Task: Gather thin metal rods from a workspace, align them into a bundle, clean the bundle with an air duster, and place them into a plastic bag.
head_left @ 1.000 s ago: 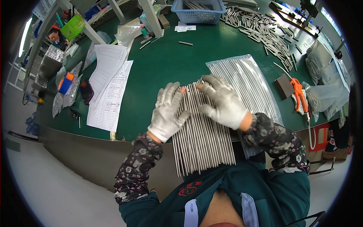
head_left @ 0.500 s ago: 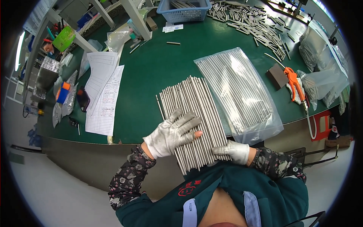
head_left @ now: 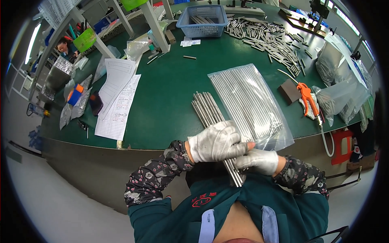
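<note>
A tight bundle of long thin metal rods (head_left: 208, 108) lies slanted across the table's front edge, its near ends sticking out toward my body. My left hand (head_left: 216, 141), in a pale work glove with a bare thumb tip, is wrapped over the middle of the bundle. Close beside it, my gloved right hand (head_left: 259, 160) grips the bundle near its lower end; some of its fingers are hidden. Just right of the bundle lies a clear plastic bag (head_left: 251, 101) filled with a flat layer of similar rods.
Papers (head_left: 117, 101) and a phone (head_left: 96, 103) lie at the left. At the back are a blue basket (head_left: 202, 29) and a heap of short metal pins (head_left: 271, 44). An orange air gun (head_left: 307, 97) rests by a brown block (head_left: 289, 91) on the right, near plastic bags (head_left: 340, 93).
The rods were spread in a wide flat layer under my left hand; now they are gathered into a narrow bundle. Both hands have closed around it, the left moving right.
</note>
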Demonstrator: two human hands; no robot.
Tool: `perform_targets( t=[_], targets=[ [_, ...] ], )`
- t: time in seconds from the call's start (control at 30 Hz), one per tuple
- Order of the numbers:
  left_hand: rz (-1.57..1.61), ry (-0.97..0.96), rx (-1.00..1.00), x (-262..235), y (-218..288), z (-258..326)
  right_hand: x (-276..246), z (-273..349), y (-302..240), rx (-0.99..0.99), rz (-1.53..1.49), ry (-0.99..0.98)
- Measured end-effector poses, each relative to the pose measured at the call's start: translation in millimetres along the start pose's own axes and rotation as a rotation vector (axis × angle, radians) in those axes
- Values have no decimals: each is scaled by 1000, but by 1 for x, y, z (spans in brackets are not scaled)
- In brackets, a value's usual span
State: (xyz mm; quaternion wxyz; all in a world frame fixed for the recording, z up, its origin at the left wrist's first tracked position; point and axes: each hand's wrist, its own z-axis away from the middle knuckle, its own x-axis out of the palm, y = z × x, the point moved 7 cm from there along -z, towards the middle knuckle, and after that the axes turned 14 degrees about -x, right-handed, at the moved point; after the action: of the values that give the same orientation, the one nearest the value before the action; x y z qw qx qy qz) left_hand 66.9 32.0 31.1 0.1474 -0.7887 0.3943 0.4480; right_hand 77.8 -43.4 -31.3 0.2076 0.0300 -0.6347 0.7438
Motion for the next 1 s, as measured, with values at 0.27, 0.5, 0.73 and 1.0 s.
perform_targets(
  t=[0.27, 0.5, 0.73, 1.0],
  targets=[
    [753, 598, -709, -68, -84, -8, -9, -17, -165, -489, 393, 324],
    [715, 591, -620, -78, -125, -16, -22, -83, -202, -1000, 896, 373],
    [958, 550, -547, -78, -145, -13, -19, -132, -194, -900, 365, 181],
    [600, 501, -757, -78, -153, -6, -24, -137, -195, -890, 347, 198]
  ],
)
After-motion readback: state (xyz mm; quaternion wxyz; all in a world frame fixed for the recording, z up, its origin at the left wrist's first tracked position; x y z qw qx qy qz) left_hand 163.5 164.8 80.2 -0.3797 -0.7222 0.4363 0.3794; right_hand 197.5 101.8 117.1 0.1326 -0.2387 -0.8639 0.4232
